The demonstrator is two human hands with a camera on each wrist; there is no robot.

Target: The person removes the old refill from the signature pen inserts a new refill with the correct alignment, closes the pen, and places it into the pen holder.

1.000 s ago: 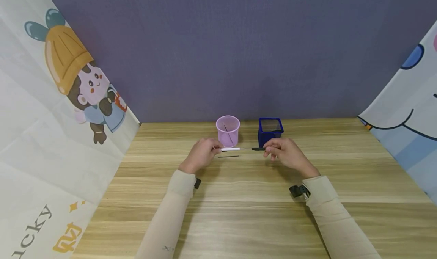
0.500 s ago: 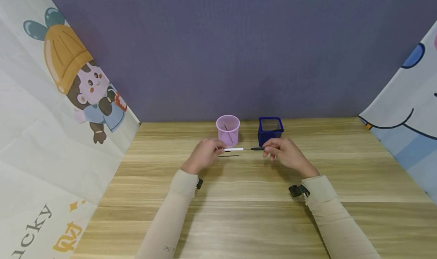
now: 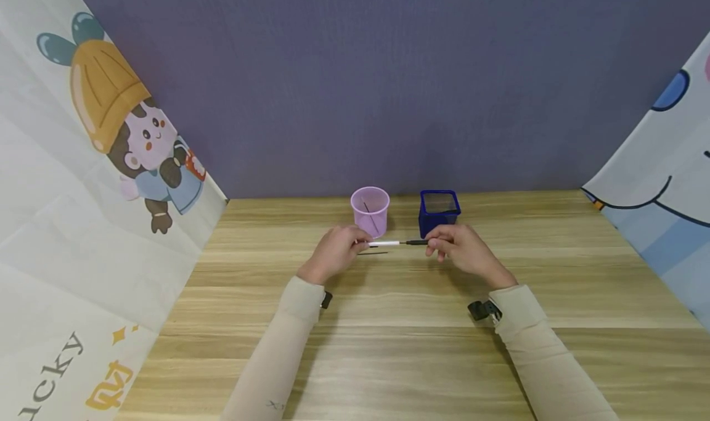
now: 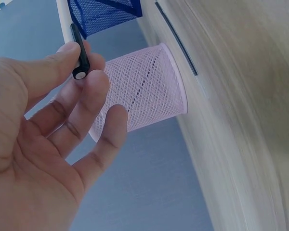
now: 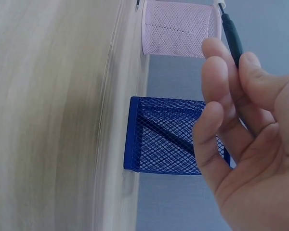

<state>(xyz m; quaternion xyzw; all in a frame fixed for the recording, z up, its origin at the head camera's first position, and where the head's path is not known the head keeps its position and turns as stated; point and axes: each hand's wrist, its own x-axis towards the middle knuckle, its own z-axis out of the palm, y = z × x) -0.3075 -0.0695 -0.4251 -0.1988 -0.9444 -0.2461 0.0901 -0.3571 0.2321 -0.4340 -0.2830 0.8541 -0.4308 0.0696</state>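
One white pen barrel (image 3: 385,243), pinched in the left hand (image 3: 337,251), is facing a black pen grip (image 5: 232,38) pinched in the right hand (image 3: 465,248); assembly is looking part-done (a thin refill (image 3: 403,243) is bridging the gap left to close).

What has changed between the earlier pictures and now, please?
The left hand moved slightly rightward, bringing the white pen barrel closer to the black pen part in the right hand; the gap between them narrowed. Nothing was taken hold of or let go. The pink mesh cup and blue mesh holder stayed in place.
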